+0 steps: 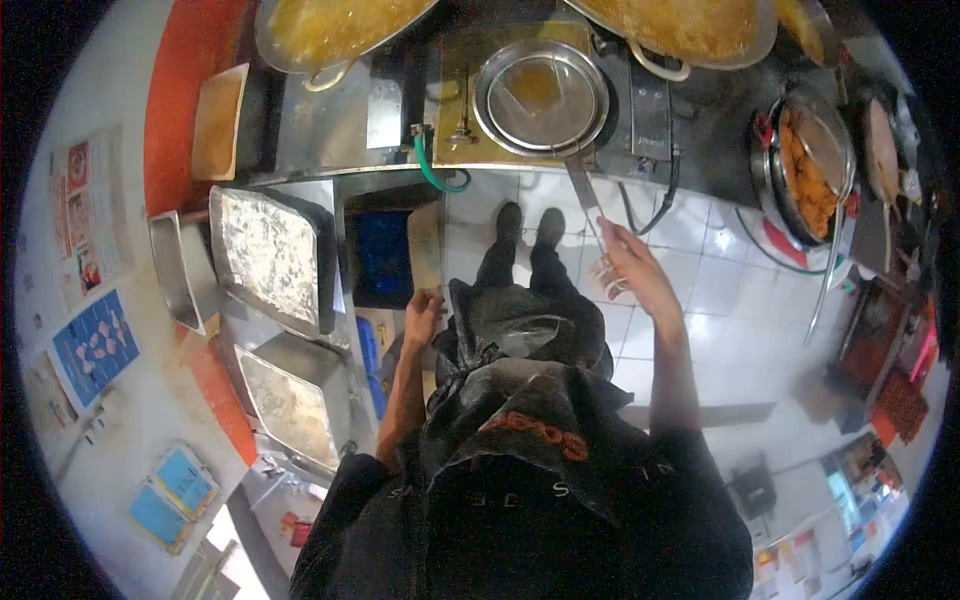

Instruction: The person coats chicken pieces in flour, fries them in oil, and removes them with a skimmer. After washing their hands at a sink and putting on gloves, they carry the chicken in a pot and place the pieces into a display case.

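Note:
My right hand [632,268] is closed around the long flat handle of a round mesh strainer [541,98]. The strainer lies level at the counter's front, over what looks like a shallow metal pan; a yellowish patch shows through its mesh. At my side hangs my left hand [425,316], fingers curled in, with nothing seen in it. It is close to the edge of a cardboard box [426,245] below the counter.
Two wide pans of yellow bubbling oil [345,25] stand at the back. Floury trays [265,255] are on my left. To the right, a metal bowl [765,185] holds orange-brown fried food under another strainer [822,150]. A green hose [425,165] hangs over the counter edge.

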A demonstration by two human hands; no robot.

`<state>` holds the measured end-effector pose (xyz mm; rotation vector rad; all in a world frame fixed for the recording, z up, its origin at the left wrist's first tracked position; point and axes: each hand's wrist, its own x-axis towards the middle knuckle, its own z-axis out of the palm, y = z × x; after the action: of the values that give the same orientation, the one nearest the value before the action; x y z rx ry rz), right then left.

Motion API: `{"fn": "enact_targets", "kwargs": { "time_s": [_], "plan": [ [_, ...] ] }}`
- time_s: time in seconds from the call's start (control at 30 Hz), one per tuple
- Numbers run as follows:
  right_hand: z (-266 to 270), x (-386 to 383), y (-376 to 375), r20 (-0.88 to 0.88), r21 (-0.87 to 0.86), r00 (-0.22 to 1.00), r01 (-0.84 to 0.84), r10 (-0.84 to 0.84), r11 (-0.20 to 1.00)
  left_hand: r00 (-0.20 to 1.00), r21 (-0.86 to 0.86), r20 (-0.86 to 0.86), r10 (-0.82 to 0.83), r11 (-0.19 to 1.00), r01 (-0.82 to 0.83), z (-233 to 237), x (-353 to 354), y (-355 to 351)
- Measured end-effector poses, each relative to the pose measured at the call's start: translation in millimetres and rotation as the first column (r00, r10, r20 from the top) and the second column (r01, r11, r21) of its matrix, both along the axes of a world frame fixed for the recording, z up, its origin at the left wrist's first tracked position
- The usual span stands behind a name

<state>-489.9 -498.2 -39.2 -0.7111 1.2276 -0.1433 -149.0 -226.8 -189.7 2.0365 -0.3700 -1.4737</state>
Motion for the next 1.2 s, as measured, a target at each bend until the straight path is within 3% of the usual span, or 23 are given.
{"fn": "enact_targets", "kwargs": {
  "time_s": [0.07, 0.1, 0.2, 0.4, 0.47, 0.6, 0.7, 0.87, 0.97, 1.03, 1.07, 1.1, 1.13, 1.2],
  "plan": [
    [-14.4, -13.8, 11.3, 0.0, -0.058, 0.996, 0.091, -0.092, 0.994, 0.996, -0.172, 0.052, -0.074, 0.982, 0.082, -4.8, 12.3, -19.6],
    [-24.1, -19.2, 18.0, -0.041, -0.091, 0.986, 0.156, -0.16, 0.984, 0.993, 0.011, 0.043, -0.114, 0.993, 0.113, 4.5, 17.5, -35.1],
    [-26.3, -34.9, 41.4, -0.04, -0.175, 0.896, 0.429, -0.441, 0.886, 0.98, 0.019, 0.028, -0.196, 0.981, 0.195, 19.2, 30.1, -66.2],
    [-33.3, -65.0, 134.4, -0.16, -0.231, 0.663, 0.695, -0.731, 0.681, 0.87, 0.167, 0.119, -0.479, 0.873, 0.457, -2.6, 62.2, -87.1],
    [-42.8, -72.8, 177.9, -0.193, -0.219, 0.612, 0.735, -0.766, 0.642, 0.807, 0.156, 0.045, -0.589, 0.802, 0.577, -17.8, 76.0, -86.3],
    [-50.0, -68.5, 260.0, -0.269, -0.233, 0.483, 0.807, -0.833, 0.543, 0.563, 0.244, 0.135, -0.815, 0.578, 0.779, -13.7, 63.3, -106.4],
    [-68.2, -59.1, 315.0, -0.289, -0.166, 0.356, 0.896, -0.889, 0.413, 0.438, 0.234, 0.198, -0.877, 0.476, 0.848, -2.9, 43.5, -121.7],
    [-84.3, -55.5, 367.5, -0.305, -0.112, 0.331, 0.919, -0.893, 0.379, 0.298, 0.257, 0.257, -0.919, 0.362, 0.896, -13.5, 19.5, -129.2],
    [-94.9, -72.6, 390.6, -0.281, -0.09, 0.348, 0.918, -0.894, 0.386, 0.367, 0.169, 0.312, -0.876, 0.432, 0.886, -6.0, -13.2, -123.2],
    [-95.9, -87.9, 411.0, -0.287, -0.102, 0.375, 0.903, -0.882, 0.417, 0.253, 0.178, 0.433, -0.865, 0.357, 0.917, 2.0, -26.8, -126.2],
    [-96.0, -98.2, 421.6, -0.304, -0.131, 0.395, 0.884, -0.867, 0.448, 0.256, 0.176, 0.441, -0.86, 0.363, 0.915, -5.1, -18.8, -130.5],
    [-96.9, -108.3, 434.8, -0.311, -0.139, 0.377, 0.89, -0.872, 0.434, 0.563, 0.101, 0.287, -0.775, 0.609, 0.786, -13.5, -4.1, -136.9],
    [-95.9, -117.4, 446.0, -0.347, -0.144, 0.352, 0.896, -0.869, 0.42, 0.805, 0.07, 0.104, -0.583, 0.812, 0.579, -21.0, 5.4, -141.7],
    [-99.4, -136.9, 479.1, -0.382, -0.183, 0.326, 0.891, -0.865, 0.416, 0.837, 0.109, 0.212, -0.505, 0.863, 0.493, -13.8, -0.9, -157.6]
  ]
}}
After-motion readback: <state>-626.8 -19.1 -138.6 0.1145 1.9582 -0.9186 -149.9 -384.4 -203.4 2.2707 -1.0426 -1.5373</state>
